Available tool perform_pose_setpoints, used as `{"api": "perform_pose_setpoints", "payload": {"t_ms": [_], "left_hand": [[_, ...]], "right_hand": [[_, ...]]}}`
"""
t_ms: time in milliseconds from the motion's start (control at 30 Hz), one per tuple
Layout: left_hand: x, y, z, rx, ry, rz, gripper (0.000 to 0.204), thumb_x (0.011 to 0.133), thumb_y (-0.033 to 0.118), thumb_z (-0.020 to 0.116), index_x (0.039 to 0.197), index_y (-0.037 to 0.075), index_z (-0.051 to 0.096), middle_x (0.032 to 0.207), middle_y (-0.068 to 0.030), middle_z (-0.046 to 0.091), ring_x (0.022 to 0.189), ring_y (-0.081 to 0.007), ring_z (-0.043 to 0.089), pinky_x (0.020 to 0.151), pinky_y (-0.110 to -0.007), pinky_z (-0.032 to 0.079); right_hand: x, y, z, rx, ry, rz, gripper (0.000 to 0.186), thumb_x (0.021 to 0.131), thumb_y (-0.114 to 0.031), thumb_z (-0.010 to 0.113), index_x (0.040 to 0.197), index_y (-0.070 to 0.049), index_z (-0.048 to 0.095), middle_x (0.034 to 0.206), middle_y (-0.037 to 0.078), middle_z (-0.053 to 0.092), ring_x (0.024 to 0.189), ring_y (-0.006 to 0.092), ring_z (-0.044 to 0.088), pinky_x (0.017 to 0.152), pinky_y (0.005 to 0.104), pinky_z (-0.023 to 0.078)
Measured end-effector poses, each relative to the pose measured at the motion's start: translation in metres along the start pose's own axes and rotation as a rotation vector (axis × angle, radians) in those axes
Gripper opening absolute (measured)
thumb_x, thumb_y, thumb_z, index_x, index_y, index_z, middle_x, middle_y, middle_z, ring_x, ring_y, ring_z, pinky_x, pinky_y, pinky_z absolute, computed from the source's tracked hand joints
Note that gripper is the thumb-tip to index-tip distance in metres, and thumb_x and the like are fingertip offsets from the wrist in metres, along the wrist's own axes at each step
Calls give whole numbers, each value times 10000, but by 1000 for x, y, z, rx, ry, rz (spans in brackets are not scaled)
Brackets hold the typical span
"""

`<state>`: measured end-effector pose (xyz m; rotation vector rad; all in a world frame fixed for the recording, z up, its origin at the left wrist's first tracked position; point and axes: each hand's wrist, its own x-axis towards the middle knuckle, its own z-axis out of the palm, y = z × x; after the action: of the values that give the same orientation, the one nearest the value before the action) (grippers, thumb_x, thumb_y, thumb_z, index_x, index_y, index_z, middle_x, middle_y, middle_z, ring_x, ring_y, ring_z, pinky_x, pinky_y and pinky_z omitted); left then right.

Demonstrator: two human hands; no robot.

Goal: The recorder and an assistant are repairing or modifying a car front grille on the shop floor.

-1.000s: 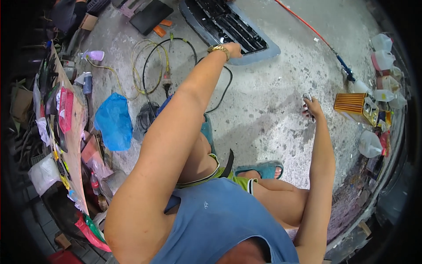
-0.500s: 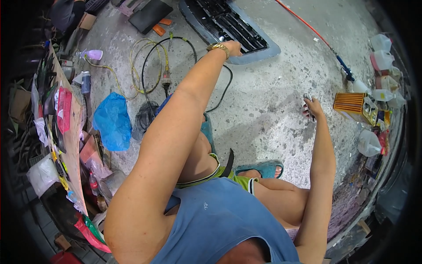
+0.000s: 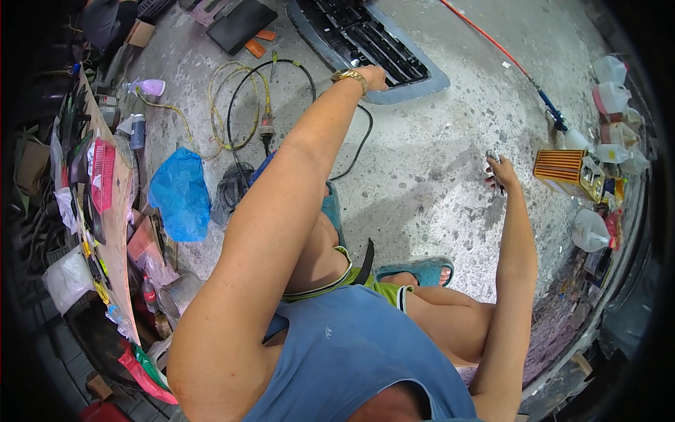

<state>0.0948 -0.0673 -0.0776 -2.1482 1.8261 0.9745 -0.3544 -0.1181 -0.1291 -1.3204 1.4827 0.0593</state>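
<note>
A car grille [image 3: 390,60] with black slats and a grey surround lies on the concrete floor at the far middle. My left hand [image 3: 370,77], a gold watch at its wrist, is at the near edge of the grille, fingers curled over the slats; the fingertips are partly hidden. Lower and to the right, my right hand [image 3: 500,171] is closed around a small metal hand tool [image 3: 490,154]. One shiny end of it sticks out past the fingers; its exact kind cannot be made out. That hand is apart from the grille, above the floor.
A yellow-striped tin [image 3: 562,171] and several plastic jugs [image 3: 610,97] line the right side. A red hose [image 3: 485,34] crosses the far right. Left of my arm are looped cables [image 3: 228,105] and a blue plastic bag [image 3: 180,195]. Clutter fills the left edge around a leaning board [image 3: 112,183].
</note>
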Motion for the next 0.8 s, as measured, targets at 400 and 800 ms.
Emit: {"api": "perform_pose_setpoints", "payload": {"t_ms": [400,800], "left_hand": [[-1,-1,-2,-4,-33,-14,379,818,326,578,1092,66,606,1103,-165,602,1046,-312,557,884,-395,428],[1,1,-3,17,-26,4,391,823,318,571,1105,50,598,1109,-165,601,1053,-310,556,892,-384,427]], "right_hand": [[1,0,0,-2,-20,9,370,850,-327,544,1111,-72,480,832,108,550,540,260,607,423,378,462],[-1,-3,0,-11,4,-2,323,853,-319,541,1061,-75,509,771,85,552,524,256,606,420,373,455]]}}
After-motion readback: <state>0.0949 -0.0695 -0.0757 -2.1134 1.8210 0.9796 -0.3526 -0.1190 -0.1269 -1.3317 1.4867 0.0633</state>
